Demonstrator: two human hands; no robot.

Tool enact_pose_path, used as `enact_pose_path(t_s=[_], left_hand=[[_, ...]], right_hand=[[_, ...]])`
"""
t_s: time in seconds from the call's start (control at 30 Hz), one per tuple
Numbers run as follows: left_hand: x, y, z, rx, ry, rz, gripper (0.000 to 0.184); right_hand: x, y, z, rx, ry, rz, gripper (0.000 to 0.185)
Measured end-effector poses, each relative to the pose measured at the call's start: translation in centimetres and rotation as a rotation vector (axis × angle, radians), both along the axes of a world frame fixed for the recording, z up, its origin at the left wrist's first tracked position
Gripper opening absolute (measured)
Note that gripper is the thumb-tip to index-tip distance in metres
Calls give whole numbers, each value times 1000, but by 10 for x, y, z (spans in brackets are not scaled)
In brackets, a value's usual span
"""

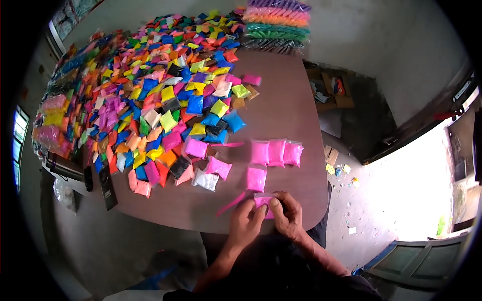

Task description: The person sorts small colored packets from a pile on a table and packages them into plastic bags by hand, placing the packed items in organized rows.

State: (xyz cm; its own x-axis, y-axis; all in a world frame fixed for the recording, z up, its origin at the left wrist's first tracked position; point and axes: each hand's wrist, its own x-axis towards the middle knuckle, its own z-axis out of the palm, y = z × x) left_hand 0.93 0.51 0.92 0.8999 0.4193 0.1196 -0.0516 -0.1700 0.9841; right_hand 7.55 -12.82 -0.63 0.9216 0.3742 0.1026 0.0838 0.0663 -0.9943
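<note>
Near the front edge of the table, my left hand [245,221] and my right hand [287,215] pinch a small pink packet [261,200] between them, thumbs on its face. The fingers cover much of its lower part. Just beyond it lies another pink packet [256,179], flat on the table. Farther back, three pink packets sit side by side in a row, the middle packet [276,152] touching its neighbours. A thin pink strip [231,204] rests left of my hands, and a second pink strip [227,145] lies left of the row.
A large heap of coloured packets [167,122] spreads over the left and back of the brown table [281,100]. Stacked bundles in clear wrap [277,27] stand at the far edge. A dark phone-like object [107,188] is at the left edge. A cardboard box [341,93] sits right, beyond the table.
</note>
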Motion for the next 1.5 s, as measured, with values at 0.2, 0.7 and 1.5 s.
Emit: enact_pose_path(t_s=[0.2, 0.7, 1.5], left_hand=[[-2, 2, -10, 70, -80, 18, 16], [-1, 5, -22, 119, -41, -30, 11], [4, -3, -24, -148, 15, -46, 16]], right_hand=[[0, 0, 12, -100, 72, 121, 18], [4, 5, 17, -50, 98, 22, 16], [7, -3, -10, -55, -50, 20, 10]])
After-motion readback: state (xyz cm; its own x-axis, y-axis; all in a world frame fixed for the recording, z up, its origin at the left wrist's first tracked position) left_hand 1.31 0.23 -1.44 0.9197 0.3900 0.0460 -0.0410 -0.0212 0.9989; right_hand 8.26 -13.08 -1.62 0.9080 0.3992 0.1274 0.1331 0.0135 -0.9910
